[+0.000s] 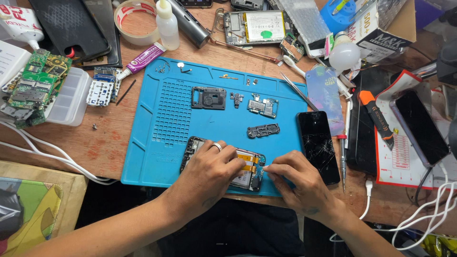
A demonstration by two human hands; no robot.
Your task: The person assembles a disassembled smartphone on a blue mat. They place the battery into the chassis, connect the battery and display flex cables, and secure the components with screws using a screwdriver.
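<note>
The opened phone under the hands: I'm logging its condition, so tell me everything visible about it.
The opened phone lies flat near the front edge of the blue mat, back cover off. Orange flex ribbons and part of the battery show, with dark frame edges. The left hand covers its middle; the right hand has fingertips at its right end. The rest is hidden.

My cluttered wooden workbench

I see the worn brown bench [109,147] under even, bright light, a blue mat [157,162] on it, and a colourful cushion [33,209] beside my left.
</note>
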